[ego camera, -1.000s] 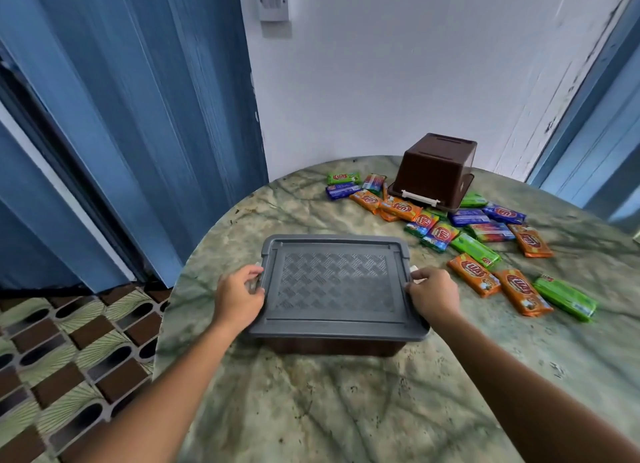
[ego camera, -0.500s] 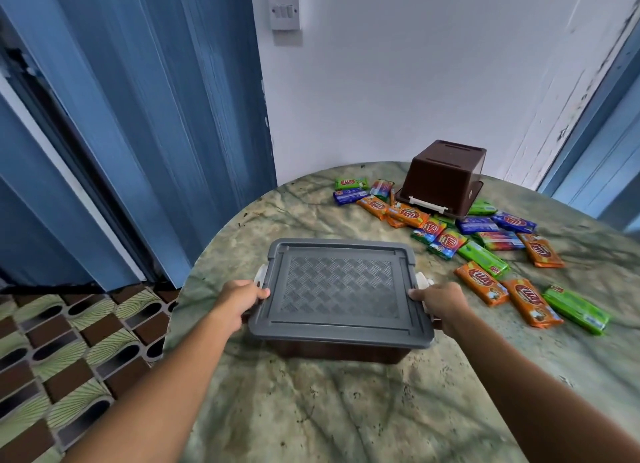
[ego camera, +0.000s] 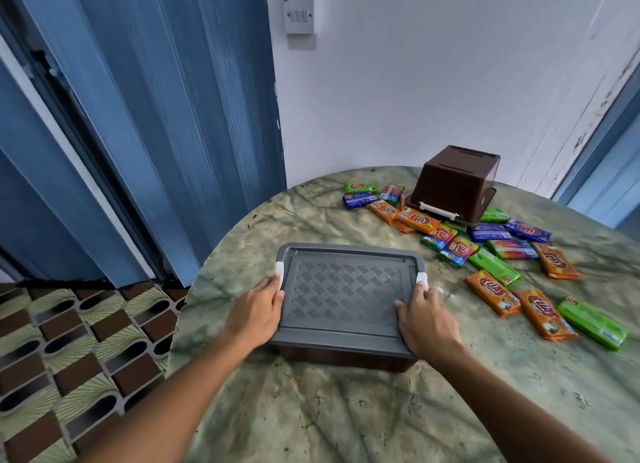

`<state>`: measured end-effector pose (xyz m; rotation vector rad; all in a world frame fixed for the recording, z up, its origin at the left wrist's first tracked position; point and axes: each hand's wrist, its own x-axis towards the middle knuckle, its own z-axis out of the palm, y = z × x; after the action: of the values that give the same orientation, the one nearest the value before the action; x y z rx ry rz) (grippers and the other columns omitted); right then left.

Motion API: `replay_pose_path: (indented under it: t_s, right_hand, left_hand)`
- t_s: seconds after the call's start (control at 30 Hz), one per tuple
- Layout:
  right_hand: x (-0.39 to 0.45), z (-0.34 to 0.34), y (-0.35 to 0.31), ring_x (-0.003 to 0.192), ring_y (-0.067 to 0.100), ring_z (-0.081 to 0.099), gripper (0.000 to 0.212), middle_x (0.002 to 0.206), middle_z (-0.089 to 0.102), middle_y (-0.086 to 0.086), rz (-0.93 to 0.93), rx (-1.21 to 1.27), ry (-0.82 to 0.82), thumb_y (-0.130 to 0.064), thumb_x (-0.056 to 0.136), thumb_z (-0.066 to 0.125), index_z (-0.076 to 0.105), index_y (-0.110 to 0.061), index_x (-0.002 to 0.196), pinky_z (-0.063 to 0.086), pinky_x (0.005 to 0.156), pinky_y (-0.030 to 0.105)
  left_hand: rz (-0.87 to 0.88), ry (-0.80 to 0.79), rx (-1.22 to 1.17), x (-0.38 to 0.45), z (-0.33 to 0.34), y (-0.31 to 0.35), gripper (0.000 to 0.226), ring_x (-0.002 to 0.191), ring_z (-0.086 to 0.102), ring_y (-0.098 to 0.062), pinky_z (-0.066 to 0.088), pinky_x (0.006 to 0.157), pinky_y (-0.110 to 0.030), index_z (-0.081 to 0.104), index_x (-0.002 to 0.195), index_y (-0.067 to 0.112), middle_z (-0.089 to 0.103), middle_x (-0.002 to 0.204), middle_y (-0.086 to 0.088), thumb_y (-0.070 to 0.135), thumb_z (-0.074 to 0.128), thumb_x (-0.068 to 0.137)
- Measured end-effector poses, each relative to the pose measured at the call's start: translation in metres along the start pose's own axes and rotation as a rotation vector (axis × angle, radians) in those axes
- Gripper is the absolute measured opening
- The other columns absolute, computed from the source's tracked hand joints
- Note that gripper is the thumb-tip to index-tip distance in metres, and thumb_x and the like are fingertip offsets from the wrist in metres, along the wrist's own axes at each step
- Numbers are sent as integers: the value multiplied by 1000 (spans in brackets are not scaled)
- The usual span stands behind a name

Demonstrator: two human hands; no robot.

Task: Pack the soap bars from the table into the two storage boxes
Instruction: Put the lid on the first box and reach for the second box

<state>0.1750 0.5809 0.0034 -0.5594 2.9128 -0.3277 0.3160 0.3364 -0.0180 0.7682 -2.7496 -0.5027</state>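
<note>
A brown storage box with a grey lid point(ego camera: 346, 289) sits on the marble table in front of me. My left hand point(ego camera: 258, 310) grips its left edge, fingertips at the white latch point(ego camera: 279, 269). My right hand point(ego camera: 424, 319) grips the right edge with the thumb on the lid and fingertips at the other white latch point(ego camera: 421, 278). A second brown box point(ego camera: 457, 182) lies upside down at the back. Several wrapped soap bars lie loose around it, among them orange ones point(ego camera: 491, 292), green ones point(ego camera: 592, 322) and blue ones point(ego camera: 490, 232).
The round table's edge point(ego camera: 194, 300) curves close to the left of the box, with patterned floor tiles point(ego camera: 69, 358) below. Blue folding doors point(ego camera: 138, 116) stand to the left and a white wall with a switch plate point(ego camera: 299, 14) stands behind.
My hands have moved from low on the box sides up onto the lid edges. The white latches, which stuck out sideways before, now lie against the lid rim. The view has shifted slightly.
</note>
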Motion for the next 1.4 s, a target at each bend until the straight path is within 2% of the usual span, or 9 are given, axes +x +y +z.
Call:
replay_pose_path:
  t_s: [0.1, 0.27, 0.4, 0.53, 0.83, 1.03, 1.17, 1.3, 1.4]
  right_hand:
    - [5, -5, 9, 101, 36, 60, 45, 122, 55, 17, 10, 116, 39, -41, 100, 34, 38, -12, 134, 51, 79, 41]
    - [3, 0, 18, 80, 27, 58, 33, 107, 65, 15, 21, 228, 52, -31, 102, 30, 36, -21, 134, 49, 67, 37]
    - [4, 3, 19, 73, 24, 53, 36, 100, 66, 14, -16, 298, 87, -28, 103, 31, 36, -21, 138, 42, 60, 34]
    - [17, 4, 19, 80, 27, 60, 36, 101, 66, 14, -15, 351, 92, -29, 102, 32, 36, -22, 137, 53, 70, 43]
    - [25, 9, 15, 89, 31, 63, 32, 108, 66, 15, 35, 328, 126, -31, 102, 33, 38, -24, 133, 54, 76, 44]
    - [18, -6, 26, 106, 39, 57, 45, 125, 55, 21, -78, 228, -64, -36, 102, 29, 20, -29, 146, 48, 88, 46]
    - [-4, -38, 69, 122, 41, 49, 59, 143, 40, 20, -254, 30, -170, -51, 99, 28, 12, -28, 151, 44, 96, 48]
    - [-17, -73, 142, 125, 36, 48, 66, 149, 34, 16, -386, -209, -71, -56, 97, 32, 13, -23, 151, 46, 90, 45]
    - [-21, -99, 188, 130, 35, 42, 68, 152, 29, 13, -465, -222, -16, -54, 96, 40, 16, -22, 151, 46, 95, 46]
  left_hand:
    - [-128, 87, -317, -5, 6, -3, 38, 108, 60, -28, 48, 89, -36, 50, 136, 17, 64, 123, -9, 22, 46, 99]
    - [-202, 78, -626, -5, 11, -5, 37, 117, 58, -28, 49, 95, -49, 54, 133, 15, 53, 134, 6, 23, 51, 97]
    - [-194, 116, -598, 0, 18, -7, 37, 111, 60, -37, 52, 87, -53, 54, 133, 14, 59, 129, -11, 18, 52, 96]
    - [-216, 118, -580, 8, 19, -5, 37, 102, 62, -45, 52, 86, -53, 55, 133, 14, 62, 116, -25, 19, 52, 96]
    - [-194, 151, -419, 11, 16, 0, 36, 102, 62, -34, 48, 83, -40, 56, 132, 16, 67, 115, -16, 22, 51, 97]
    - [-204, 50, -160, 10, 5, 4, 38, 103, 57, -39, 40, 70, -37, 50, 136, 24, 64, 117, -19, 30, 42, 99]
    - [-172, 34, 63, 13, -6, 23, 34, 113, 49, -44, 40, 81, -43, 62, 125, 11, 53, 120, -26, 21, 54, 94]
    - [114, 99, 145, 5, -3, 86, 34, 116, 48, -41, 41, 93, -56, 67, 118, 12, 49, 132, -17, 30, 58, 90]
    - [399, 200, 148, -8, -6, 151, 47, 109, 53, -34, 40, 92, -49, 70, 110, 12, 59, 122, -11, 42, 45, 84]
